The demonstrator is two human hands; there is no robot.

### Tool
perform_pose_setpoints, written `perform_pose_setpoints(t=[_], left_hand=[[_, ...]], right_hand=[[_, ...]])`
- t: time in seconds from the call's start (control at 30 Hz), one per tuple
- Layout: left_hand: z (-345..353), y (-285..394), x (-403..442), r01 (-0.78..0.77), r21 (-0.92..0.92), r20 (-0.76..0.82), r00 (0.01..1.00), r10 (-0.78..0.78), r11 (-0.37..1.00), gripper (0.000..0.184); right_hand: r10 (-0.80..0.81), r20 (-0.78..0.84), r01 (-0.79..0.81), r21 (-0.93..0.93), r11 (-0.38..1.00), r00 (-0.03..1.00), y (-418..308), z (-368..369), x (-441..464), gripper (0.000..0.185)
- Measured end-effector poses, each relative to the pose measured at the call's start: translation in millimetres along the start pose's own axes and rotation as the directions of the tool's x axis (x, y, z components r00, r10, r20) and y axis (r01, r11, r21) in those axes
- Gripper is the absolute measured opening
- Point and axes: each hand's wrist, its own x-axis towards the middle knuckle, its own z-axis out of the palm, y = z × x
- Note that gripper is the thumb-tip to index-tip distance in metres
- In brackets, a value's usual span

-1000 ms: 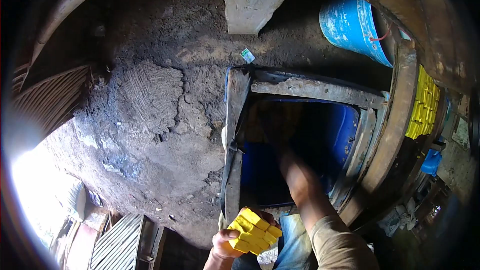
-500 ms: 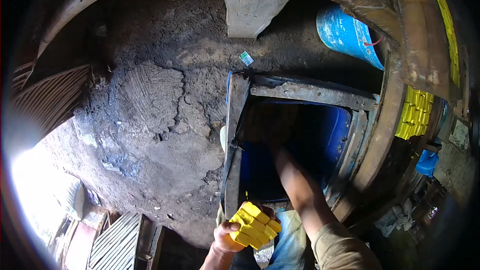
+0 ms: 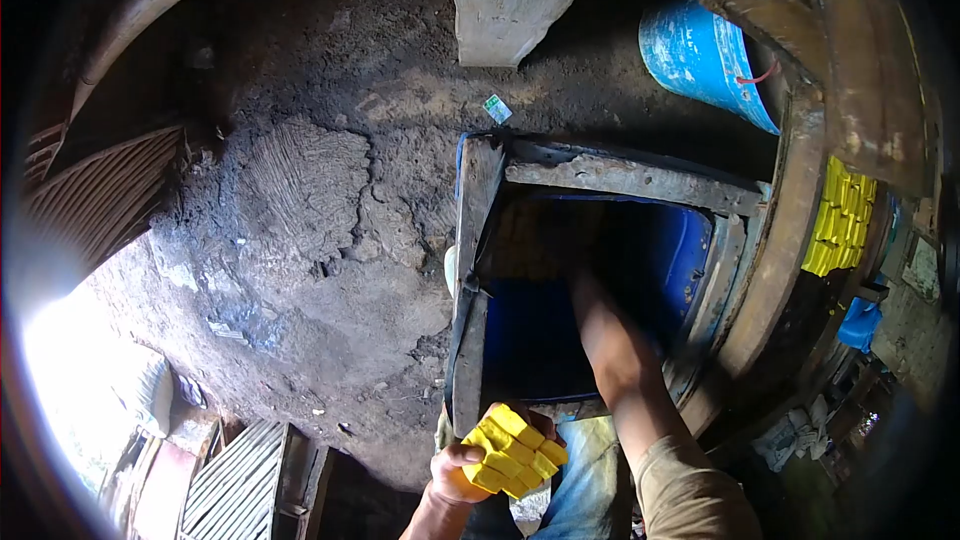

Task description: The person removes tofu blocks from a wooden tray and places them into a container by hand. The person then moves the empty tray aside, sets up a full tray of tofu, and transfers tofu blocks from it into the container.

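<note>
My left hand (image 3: 455,475) is closed around a bundle of small yellow blocks (image 3: 512,452), with the thumb pressed on its left side. This bundle is in front of the near edge of a deep blue bin (image 3: 690,250). My right arm (image 3: 620,355) reaches down into the bin. Deep shadow hides the fingers of my right hand (image 3: 580,272), so what they touch does not show. Dim, tan block-like shapes (image 3: 522,245) lie inside the bin near that hand. A weathered wooden frame (image 3: 630,182) surrounds the bin's opening.
A blue-and-white bucket (image 3: 705,65) lies on its side at the back right. Yellow blocks are stacked (image 3: 842,215) beyond a curved wooden beam (image 3: 770,270). Cracked, rough ground (image 3: 310,190) extends to the left. Slatted panels (image 3: 235,480) stand at lower left.
My right hand has shifted slightly to the right inside the bin. The tan shapes there show a little more. The left hand keeps the yellow bundle in nearly the same place.
</note>
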Motion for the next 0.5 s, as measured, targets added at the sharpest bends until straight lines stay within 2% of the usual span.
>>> perform_pose_setpoints(t=[0.17,0.23,0.37,0.47,0.5], left_hand=[[-3,1,-2,-0.023,0.018,0.020,1.000,0.023,1.000,0.068],[12,5,-4,-0.017,0.074,-0.107,0.994,0.025,0.997,0.068],[6,0,0,-0.025,0.083,-0.096,0.995,0.033,0.996,0.068],[7,1,2,-0.002,0.118,-0.022,1.000,0.005,0.993,0.068],[-1,-1,4,-0.009,0.077,0.018,1.000,0.008,0.997,0.069]], right_hand=[[0.032,-0.004,-0.029,0.274,0.961,0.999,-22,-3,4,0.043],[0.061,-0.001,-0.057,0.328,0.943,0.998,-22,-4,-2,0.042],[0.118,0.002,-0.108,0.412,0.905,0.993,-10,-11,-2,0.041],[0.153,0.001,-0.133,0.491,0.861,0.988,-2,-11,3,0.040],[0.167,-0.004,-0.140,0.522,0.841,0.986,0,-10,5,0.040]])
